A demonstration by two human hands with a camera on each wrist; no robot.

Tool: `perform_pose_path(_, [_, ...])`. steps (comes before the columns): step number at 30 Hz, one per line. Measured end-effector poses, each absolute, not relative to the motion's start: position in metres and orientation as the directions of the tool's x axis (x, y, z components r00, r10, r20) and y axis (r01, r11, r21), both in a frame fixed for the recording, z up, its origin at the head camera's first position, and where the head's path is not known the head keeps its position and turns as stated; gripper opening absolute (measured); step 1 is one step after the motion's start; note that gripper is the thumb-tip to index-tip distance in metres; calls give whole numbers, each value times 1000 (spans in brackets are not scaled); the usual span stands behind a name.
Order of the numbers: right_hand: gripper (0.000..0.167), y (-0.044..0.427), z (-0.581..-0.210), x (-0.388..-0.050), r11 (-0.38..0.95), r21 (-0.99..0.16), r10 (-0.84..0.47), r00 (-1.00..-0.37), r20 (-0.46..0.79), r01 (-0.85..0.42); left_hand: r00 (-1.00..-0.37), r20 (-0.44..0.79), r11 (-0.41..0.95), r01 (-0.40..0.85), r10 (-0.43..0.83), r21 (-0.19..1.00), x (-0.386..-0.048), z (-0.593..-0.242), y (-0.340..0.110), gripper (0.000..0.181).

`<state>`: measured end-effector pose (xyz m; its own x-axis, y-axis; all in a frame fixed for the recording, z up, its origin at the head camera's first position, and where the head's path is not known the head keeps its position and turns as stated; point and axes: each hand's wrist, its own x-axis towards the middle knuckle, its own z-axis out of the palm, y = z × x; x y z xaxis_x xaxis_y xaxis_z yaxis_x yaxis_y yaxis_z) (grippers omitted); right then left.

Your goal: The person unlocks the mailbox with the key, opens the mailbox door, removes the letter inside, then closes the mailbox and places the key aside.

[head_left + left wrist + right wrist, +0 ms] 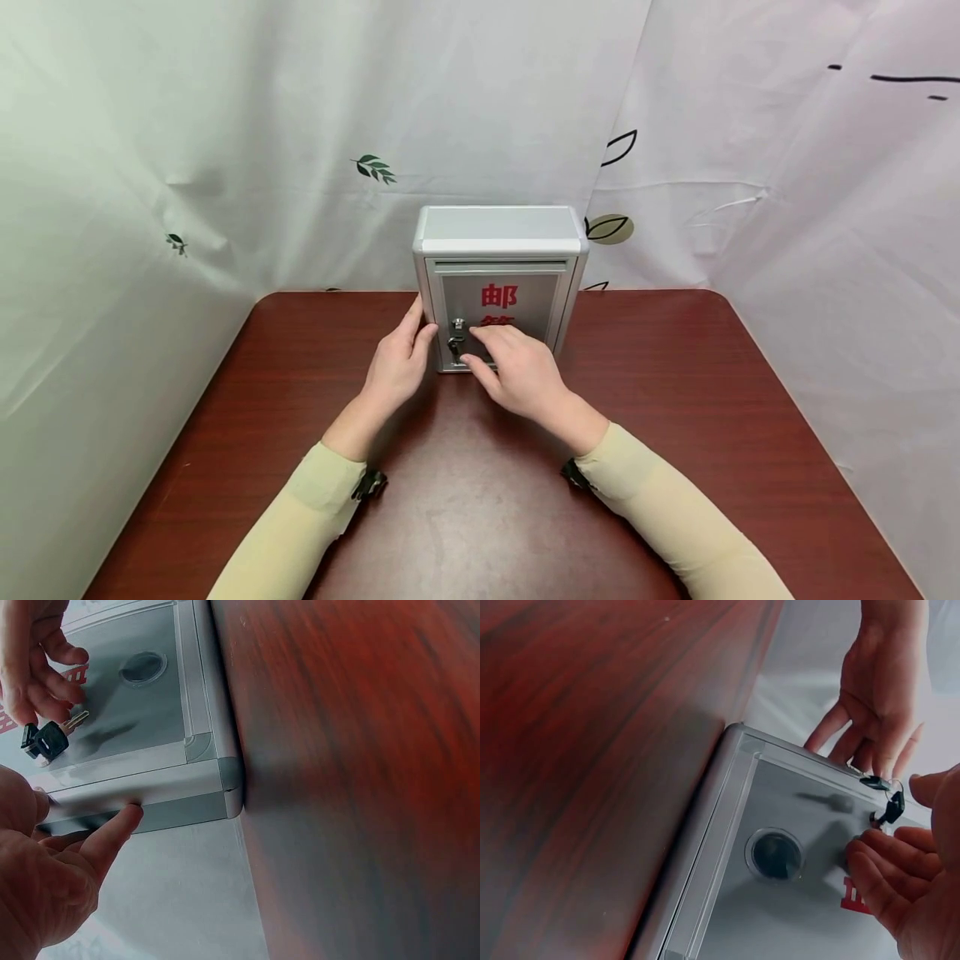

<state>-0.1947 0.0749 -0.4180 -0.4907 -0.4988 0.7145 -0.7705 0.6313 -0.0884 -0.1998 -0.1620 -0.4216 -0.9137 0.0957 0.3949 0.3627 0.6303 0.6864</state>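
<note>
Left hand (399,362), fingers straightened, rests against metal box (498,227) side; right hand (527,373) relaxed, thumb apart from fingers, keys (895,808) near fingertips.

One mailbox (501,279), two hands (397,360) (528,371) at it, two keys (52,741) and one round window (775,853) on its front, one table (487,500) beneath.

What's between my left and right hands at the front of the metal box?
Black-headed keys, at the front of the metal box: the head and right wrist views show them between the left hand and right hand.
</note>
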Motion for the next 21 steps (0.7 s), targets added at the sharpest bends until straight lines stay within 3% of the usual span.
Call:
perform_pose_path(10, [43, 62, -420, -195, 644, -82, -482, -486, 729, -761, -912, 399, 632, 365, 95, 684, -200, -424, -163, 66])
perform_pose_path(21, [28, 50, -421, -196, 706, -68, -409, -484, 774, -705, -910, 403, 631, 367, 93, 683, -200, -422, -162, 65])
